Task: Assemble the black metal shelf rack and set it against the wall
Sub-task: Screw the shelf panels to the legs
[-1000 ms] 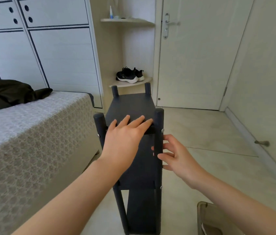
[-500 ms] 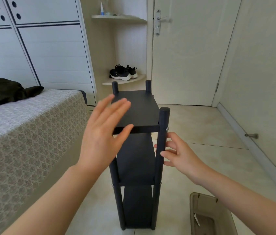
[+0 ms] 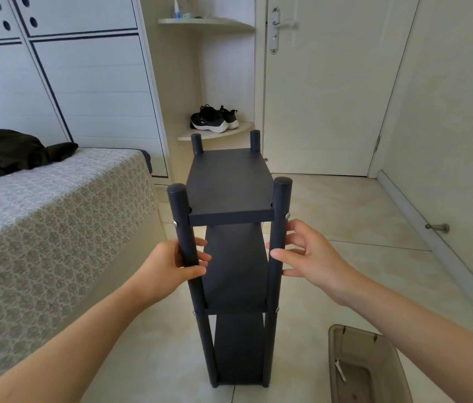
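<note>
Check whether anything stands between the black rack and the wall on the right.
Nothing stands directly between them: the tile floor from the rack to the right wall is bare. Off the straight path, a brown bin sits on the floor nearer the person, and a door stop juts from that wall low down.

Shelf rack (image 3: pixel 230 181), gripped by both hands: matt black coated metal, smooth posts and boards. Screw heads (image 3: pixel 287 215) above right hand (image 3: pixel 313 257): shiny bare metal. Bed cover (image 3: pixel 55 213) left of left hand (image 3: pixel 168 263): patterned woven cloth, textured. Floor tiles (image 3: pixel 345 205) beyond right hand: smooth, slightly glossy. Bin (image 3: pixel 342 344) below right hand: translucent brown plastic.
</note>
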The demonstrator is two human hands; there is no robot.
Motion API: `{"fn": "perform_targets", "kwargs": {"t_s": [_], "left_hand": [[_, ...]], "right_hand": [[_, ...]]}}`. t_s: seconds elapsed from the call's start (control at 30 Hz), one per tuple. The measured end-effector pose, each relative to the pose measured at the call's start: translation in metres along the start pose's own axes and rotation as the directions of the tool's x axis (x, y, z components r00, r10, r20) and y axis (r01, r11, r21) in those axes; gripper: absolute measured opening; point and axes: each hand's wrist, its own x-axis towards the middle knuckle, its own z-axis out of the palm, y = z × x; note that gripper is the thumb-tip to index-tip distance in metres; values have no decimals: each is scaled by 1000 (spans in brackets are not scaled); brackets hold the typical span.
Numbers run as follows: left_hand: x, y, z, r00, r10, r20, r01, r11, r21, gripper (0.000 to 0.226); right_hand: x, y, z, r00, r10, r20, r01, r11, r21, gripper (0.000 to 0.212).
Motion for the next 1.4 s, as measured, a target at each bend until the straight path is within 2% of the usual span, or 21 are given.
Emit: {"fn": "perform_targets", "kwargs": {"t_s": [0.1, 0.27, 0.5, 0.67, 0.87, 1.0, 1.1, 1.17, 1.23, 1.3, 1.4], "left_hand": [[2, -1, 0, 1000, 6, 14, -6, 1000, -14, 32], [3, 7, 13, 997, 36, 65, -36, 999, -11, 32], [5, 27, 57, 978, 120, 171, -126, 992, 27, 36], [9, 40, 78, 959, 145, 244, -152, 988, 11, 34], [6, 47, 96, 957, 157, 243, -149, 988, -51, 32], [7, 47, 111, 967, 157, 201, -139, 985, -97, 23], [7, 39, 117, 956, 136, 258, -122, 990, -71, 24], [2, 28, 124, 940, 98, 327, -121, 991, 50, 27], [-4, 19, 133, 932, 54, 360, -116, 981, 153, 28], [-6, 13, 136, 929, 28, 370, -100, 979, 177, 29], [-3, 9, 132, 934, 35, 356, -102, 980, 170, 23]], "right_hand": [[5, -3, -6, 999, -4, 43, 6, 1000, -27, 32], [12, -6, -29, 999, 37, 38, -36, 999, -24, 36], [6, 7, -60, 990, 82, -114, -78, 996, 36, 33], [3, 16, -67, 964, 67, -256, -71, 997, -6, 33], [-12, 22, -77, 947, 105, -303, -128, 990, -57, 36], [-28, 23, -80, 920, 109, -377, -176, 973, -149, 41], [-35, 12, -75, 908, 99, -407, -147, 985, -89, 34], [-39, 0, -68, 933, 81, -351, -89, 996, -6, 22], [-43, -12, -57, 973, 36, -226, -40, 999, -14, 13], [-44, -20, -44, 992, 13, -122, -17, 999, -30, 12], [-41, -27, -27, 997, 53, -54, -48, 995, 91, 16]]}}
